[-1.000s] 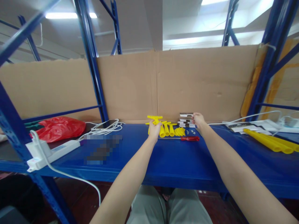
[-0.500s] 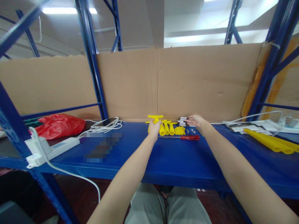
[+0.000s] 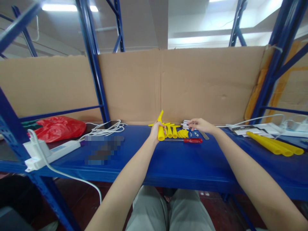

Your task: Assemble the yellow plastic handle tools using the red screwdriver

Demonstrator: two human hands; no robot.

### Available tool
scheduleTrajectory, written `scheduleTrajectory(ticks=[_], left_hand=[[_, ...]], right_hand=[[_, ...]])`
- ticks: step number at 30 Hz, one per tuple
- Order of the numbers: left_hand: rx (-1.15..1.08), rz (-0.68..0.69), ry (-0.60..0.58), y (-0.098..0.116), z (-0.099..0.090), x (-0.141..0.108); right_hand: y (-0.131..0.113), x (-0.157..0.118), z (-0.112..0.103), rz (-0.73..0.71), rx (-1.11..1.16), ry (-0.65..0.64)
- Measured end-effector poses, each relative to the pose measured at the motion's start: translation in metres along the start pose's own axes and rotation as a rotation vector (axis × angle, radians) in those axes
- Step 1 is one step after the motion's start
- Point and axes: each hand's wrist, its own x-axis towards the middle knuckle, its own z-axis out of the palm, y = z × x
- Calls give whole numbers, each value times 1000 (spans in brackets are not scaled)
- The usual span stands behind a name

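My left hand is closed around a yellow T-shaped plastic handle, raised off the table, its round hollow end facing me. Several similar yellow T-shaped handles lie in a row just right of it. My right hand reaches in from the right with fingers apart, beside a stack of white-and-black strips; whether its fingertips touch them I cannot tell. Between the hands are small yellow pieces and a red-handled screwdriver. A narrow grey flat object lies under my right wrist.
On the right lie long yellow tubes near papers and white cables. To the left are a white power strip, a coiled white cable and a red plastic bag. A cardboard wall closes the blue table's back.
My left hand has lifted a yellow handle from the row and tilted it toward me. The right hand has shifted slightly left, uncovering the grey flat object.
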Motion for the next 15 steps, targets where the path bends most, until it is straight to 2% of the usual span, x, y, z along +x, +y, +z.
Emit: scheduleTrajectory(ticks=[5, 10, 15], left_hand=[[-45, 30, -10, 0, -1, 2], [-28, 49, -30, 1, -1, -1], [-53, 72, -16, 1, 0, -4]], right_hand=[[14, -12, 3, -51, -313, -114], [25, -14, 8, -41, -241, -320], [27, -13, 14, -58, -262, -387]])
